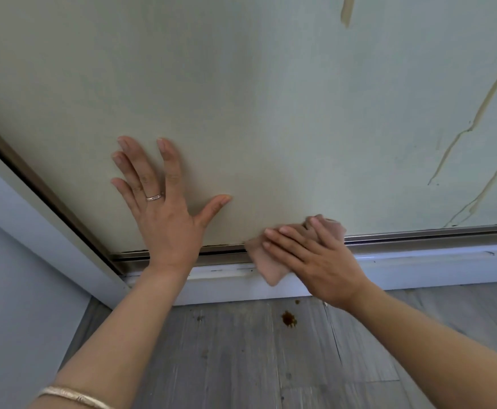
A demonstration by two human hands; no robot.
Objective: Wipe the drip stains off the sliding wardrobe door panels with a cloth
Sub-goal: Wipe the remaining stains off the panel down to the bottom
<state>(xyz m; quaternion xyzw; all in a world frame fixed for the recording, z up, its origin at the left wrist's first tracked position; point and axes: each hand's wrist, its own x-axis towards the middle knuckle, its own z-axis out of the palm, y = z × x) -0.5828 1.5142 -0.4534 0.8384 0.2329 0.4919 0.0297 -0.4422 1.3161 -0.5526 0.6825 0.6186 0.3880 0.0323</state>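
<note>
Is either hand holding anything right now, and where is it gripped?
Neither hand grips anything. The right hand presses a pink cloth against the door's bottom edge with straight fingers laid over its middle. The left hand lies flat on the door.

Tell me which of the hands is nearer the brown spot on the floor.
Right. The right hand presses the cloth just above the brown spot; the left hand lies flat on the door panel, higher and further left.

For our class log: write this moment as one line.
left hand flat on door | right hand presses cloth at bottom edge | streaks remain
</note>
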